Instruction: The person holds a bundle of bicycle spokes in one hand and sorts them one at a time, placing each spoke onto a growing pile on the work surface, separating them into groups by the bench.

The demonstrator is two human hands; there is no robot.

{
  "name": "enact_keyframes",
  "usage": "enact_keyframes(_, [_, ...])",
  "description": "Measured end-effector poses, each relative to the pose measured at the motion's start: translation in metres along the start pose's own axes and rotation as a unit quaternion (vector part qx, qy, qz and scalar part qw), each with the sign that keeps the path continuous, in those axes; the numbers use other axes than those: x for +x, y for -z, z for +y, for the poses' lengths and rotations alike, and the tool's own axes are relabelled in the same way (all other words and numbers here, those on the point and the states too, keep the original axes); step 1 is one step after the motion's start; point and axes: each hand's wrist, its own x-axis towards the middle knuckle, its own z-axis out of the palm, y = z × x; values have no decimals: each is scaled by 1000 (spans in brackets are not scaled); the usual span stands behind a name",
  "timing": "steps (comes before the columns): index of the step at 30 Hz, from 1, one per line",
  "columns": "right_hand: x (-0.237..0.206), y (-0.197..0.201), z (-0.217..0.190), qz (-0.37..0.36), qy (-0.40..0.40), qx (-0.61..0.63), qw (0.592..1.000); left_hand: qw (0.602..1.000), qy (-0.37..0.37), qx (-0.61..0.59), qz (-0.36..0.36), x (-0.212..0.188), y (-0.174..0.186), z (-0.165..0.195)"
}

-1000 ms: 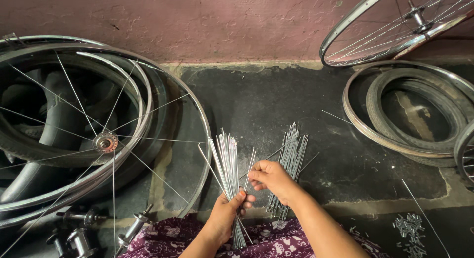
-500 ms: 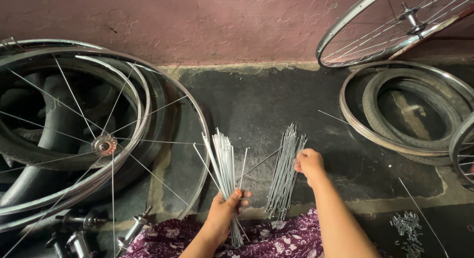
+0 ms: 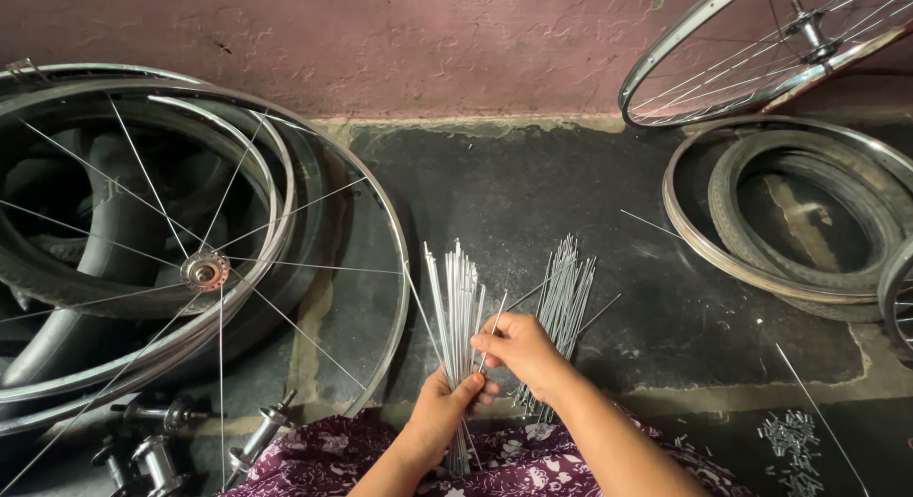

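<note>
My left hand (image 3: 442, 413) grips a bundle of thin metal spokes (image 3: 456, 297) that fans upward from my fist. My right hand (image 3: 518, 350) is right above it, pinching a single spoke (image 3: 495, 321) at the bundle's right side. A second pile of spokes (image 3: 563, 292) lies on the dark floor just right of my hands. My lap is covered by purple floral cloth (image 3: 518, 464).
A partly spoked wheel rim with hub (image 3: 204, 269) lies at left over tyres and other rims. Axle hubs (image 3: 152, 454) sit at bottom left. A rim with a tyre (image 3: 789, 216) lies at right, a spoked wheel (image 3: 761, 50) leans on the wall, small nipples (image 3: 794, 440) lie bottom right.
My right hand went out to the floor pile of spokes, then came back to the bundle in my left hand with a single spoke. My left hand stayed put.
</note>
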Motion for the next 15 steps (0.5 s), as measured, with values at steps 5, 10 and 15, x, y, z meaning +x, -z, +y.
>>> enact_keyframes(5, [7, 10, 8, 24, -14, 34, 999, 1000, -4, -16, 8, -1, -2, 3])
enact_keyframes(10, [11, 14, 11, 14, -36, 48, 998, 998, -7, -64, 13, -3, -1, 7])
enact_keyframes(15, [8, 14, 4, -5, -45, 61, 997, 996, 1, -87, 34, -3, -2, 8])
